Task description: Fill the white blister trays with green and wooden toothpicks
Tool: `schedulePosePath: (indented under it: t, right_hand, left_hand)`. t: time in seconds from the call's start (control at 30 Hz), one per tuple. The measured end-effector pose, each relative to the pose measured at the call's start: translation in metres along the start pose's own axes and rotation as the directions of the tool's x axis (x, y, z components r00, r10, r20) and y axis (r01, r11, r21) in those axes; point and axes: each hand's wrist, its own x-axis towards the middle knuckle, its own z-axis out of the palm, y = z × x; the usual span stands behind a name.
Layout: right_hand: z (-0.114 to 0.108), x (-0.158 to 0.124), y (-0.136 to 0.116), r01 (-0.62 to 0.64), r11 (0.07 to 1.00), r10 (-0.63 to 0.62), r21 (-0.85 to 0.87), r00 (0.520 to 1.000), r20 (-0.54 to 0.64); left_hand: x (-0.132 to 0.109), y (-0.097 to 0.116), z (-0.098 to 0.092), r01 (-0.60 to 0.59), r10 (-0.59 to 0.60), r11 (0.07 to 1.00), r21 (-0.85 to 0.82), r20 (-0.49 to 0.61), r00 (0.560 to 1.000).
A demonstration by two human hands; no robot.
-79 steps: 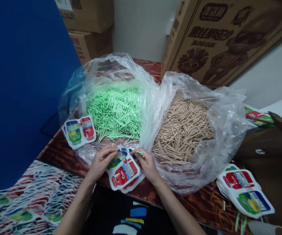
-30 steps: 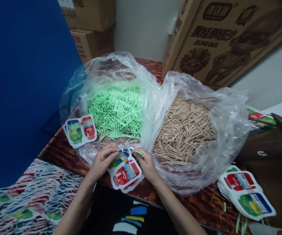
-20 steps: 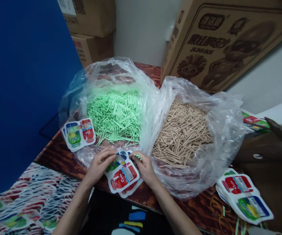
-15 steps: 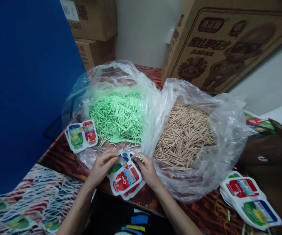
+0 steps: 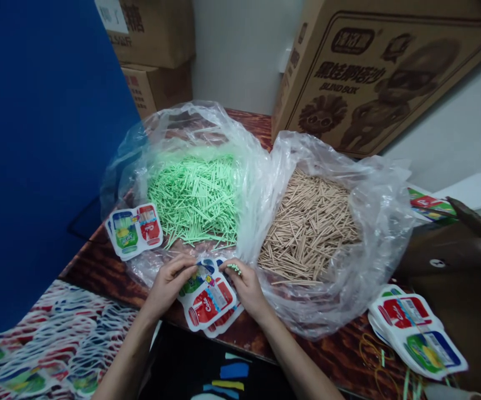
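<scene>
On the big cardboard box point(image 5: 373, 72) in the upper right of the frame I read "BLIND BOX" in dark print, under a row of Chinese characters I can't make out with certainty. The printed pouch point(image 5: 209, 297) at lower middle says "Cola" on its red half. Print on the smaller boxes point(image 5: 152, 50) at upper left is too blurred for me.

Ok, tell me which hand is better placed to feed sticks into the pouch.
Right, probably: the right hand pinches green sticks at the pouch top, while the left hand grips the pouch's other edge.
</scene>
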Motion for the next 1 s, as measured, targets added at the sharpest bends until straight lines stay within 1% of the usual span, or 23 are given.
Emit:
schedulePosePath:
  t: [0.27,0.57,0.73,0.87,1.0]
  right_hand:
    - [0.001,0.0,0.004,-0.014,1.0,0.014,0.009,1.0,-0.001]
    - [0.0,0.001,0.001,-0.024,1.0,0.024,0.015,1.0,-0.006]
    - [0.0,0.001,0.003,-0.017,1.0,0.017,0.006,1.0,-0.008]
    - [0.001,-0.001,0.004,-0.038,0.999,0.038,0.012,0.999,0.005]
    - [0.003,0.011,0.0,-0.082,0.996,0.081,0.044,0.996,0.025]
  left_hand:
    - [0.001,0.002,0.003,0.015,-0.015,1.0,0.002,-0.014,1.0]
    - [0.001,-0.001,0.002,0.021,-0.021,1.0,0.006,0.006,1.0]
    - [0.0,-0.004,0.004,0.025,-0.025,1.0,-0.016,0.008,1.0]
    - [-0.001,-0.003,0.004,0.032,-0.032,0.999,-0.027,0.005,0.999]
    - [-0.001,-0.001,0.002,0.029,-0.029,1.0,-0.008,-0.004,1.0]
